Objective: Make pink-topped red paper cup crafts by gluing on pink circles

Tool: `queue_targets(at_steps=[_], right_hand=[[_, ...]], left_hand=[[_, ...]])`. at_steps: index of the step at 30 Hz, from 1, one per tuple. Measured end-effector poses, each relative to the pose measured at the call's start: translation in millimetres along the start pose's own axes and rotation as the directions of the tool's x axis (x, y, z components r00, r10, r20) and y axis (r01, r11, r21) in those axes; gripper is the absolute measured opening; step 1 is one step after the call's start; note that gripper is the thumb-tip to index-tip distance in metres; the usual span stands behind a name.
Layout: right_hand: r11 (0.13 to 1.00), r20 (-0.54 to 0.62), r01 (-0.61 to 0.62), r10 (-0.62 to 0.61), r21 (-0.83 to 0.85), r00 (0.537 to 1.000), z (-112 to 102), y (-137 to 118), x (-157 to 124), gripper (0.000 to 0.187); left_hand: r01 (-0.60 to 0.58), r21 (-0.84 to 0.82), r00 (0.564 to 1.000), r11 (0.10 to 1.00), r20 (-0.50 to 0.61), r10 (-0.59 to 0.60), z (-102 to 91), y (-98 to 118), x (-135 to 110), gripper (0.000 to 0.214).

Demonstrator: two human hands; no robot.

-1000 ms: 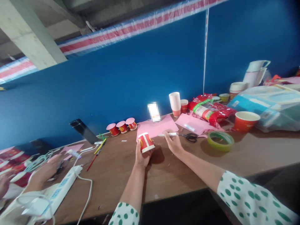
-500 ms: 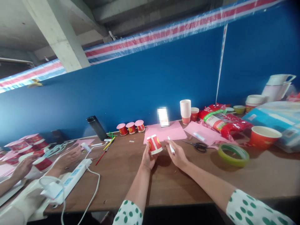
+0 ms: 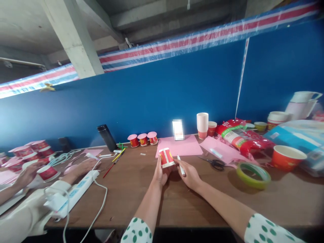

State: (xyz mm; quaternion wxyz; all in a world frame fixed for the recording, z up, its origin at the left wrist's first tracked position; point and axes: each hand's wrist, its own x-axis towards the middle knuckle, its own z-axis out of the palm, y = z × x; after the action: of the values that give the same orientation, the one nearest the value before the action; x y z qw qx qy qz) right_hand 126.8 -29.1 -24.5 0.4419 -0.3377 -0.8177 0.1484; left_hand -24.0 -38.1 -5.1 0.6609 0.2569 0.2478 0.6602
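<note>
A red paper cup with a white stripe pattern on its side is held up over the table by my left hand, fingers wrapped round its lower left. In my right hand is a white pen, its tip pointing up and away. The right fingertips come close to the cup's right side; whether they touch it I cannot tell. Behind the cup lies a pink paper sheet. Several red cups with pink paper discs stand in a row at the back, left of the sheet.
Scissors and a roll of yellow-green tape lie to the right, near an orange cup. A white power strip with cables crosses the left side. Beyond it a co-worker's hands work beside stacked cups. A black bottle stands at the back.
My right hand with the pen has moved slightly left, nearer the cup. The co-worker's hand has reached forward and right, toward the cable. The view has tilted up slightly.
</note>
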Motion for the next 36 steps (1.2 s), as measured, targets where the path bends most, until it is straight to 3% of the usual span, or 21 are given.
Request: queue_targets(at_steps=[9, 36], right_hand=[[1.0, 0.007, 0.016, -0.016, -0.008, 1.0, 1.0, -0.3, -1.0, 0.041], [1.0, 0.025, 0.017, -0.017, -0.014, 1.0, -0.4, -2.0, -0.8, 0.049]], left_hand=[[-0.016, -0.026, 0.999, 1.0, -0.05, 0.015, -0.8, 0.7, -1.7, 0.035], [-0.004, 0.006, 0.996, 1.0, -0.089, 0.004, -1.4, -0.8, 1.9, 0.04]])
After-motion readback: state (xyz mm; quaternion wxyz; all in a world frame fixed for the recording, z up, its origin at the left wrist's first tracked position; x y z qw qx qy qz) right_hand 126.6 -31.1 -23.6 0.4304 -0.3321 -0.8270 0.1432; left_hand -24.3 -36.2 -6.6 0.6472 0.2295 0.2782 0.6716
